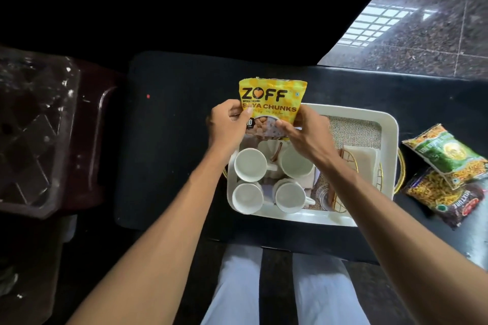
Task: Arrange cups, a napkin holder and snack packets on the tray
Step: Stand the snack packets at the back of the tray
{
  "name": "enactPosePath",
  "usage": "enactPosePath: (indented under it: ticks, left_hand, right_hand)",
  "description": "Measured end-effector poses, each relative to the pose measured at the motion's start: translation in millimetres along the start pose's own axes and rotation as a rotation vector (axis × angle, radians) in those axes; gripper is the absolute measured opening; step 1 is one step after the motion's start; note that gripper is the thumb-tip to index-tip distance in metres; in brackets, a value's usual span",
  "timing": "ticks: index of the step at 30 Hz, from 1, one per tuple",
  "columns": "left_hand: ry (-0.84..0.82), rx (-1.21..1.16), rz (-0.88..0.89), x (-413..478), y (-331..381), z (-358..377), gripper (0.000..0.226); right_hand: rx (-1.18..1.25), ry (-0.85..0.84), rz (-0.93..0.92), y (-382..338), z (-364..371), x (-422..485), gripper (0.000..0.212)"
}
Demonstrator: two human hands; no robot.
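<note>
Glossy yellow foil packet, smooth white ceramic cups, woven burlap mat, polished speckled stone floor.

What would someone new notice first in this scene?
The bright yellow soya chunks packet, held up by both hands, left hand and right hand, over the far-left part of the white tray. Below it, four white cups fill the tray's left side.

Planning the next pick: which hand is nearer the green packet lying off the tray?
Right. The right hand holds the yellow packet on the side toward the green packet; the left hand grips its far side.
</note>
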State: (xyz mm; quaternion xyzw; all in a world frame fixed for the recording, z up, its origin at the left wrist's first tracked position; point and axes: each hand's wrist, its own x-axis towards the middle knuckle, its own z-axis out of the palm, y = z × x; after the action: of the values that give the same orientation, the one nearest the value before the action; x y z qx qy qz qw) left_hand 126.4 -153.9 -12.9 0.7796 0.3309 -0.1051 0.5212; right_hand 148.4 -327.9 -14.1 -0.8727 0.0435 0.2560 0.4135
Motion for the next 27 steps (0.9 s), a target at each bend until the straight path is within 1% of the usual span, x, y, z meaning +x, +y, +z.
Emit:
enactPosePath:
  ticks: [4,8,11,13,14,16,17,19,21,23,25,27]
  left_hand:
    - [-0.017,0.027,-0.019,4,0,0,0.024]
    - [-0.023,-0.041,-0.1,4,2,-1,0.031]
    - [0.015,-0.049,-0.139,-2,4,-5,0.037]
    - [0.09,-0.006,-0.121,-12,9,-8,0.044]
    - [0.136,0.022,-0.094,-19,12,-7,0.048]
    - [0.207,0.095,-0.005,-39,24,2,0.054]
    - [0.215,0.119,0.048,-52,33,11,0.053]
    - [0.192,0.114,0.134,-76,56,38,0.045]
    - [0.136,0.067,0.185,-99,79,75,0.036]
    - [0.053,0.033,0.24,-120,98,118,0.027]
    - [-0.037,0.063,0.286,-139,114,161,0.022]
    - [-0.116,0.103,0.291,-153,124,199,0.019]
  right_hand:
    - [-0.027,-0.014,0.025,1,1,6,0.038]
    - [-0.052,-0.035,0.039,0,-1,11,0.039]
    - [-0.037,-0.022,0.043,0,-9,8,0.043]
    - [0.027,0.024,0.056,2,-20,0,0.049]
    - [0.06,0.063,0.056,4,-29,-6,0.048]
    - [0.102,0.163,0.041,12,-52,-22,0.041]
    - [0.124,0.214,0.038,19,-65,-33,0.037]
    - [0.174,0.297,0.045,38,-94,-56,0.029]
    - [0.214,0.338,0.075,63,-125,-79,0.021]
    - [0.236,0.363,0.112,92,-154,-100,0.018]
    - [0.256,0.408,0.165,121,-180,-118,0.016]
    - [0.241,0.472,0.237,148,-202,-131,0.014]
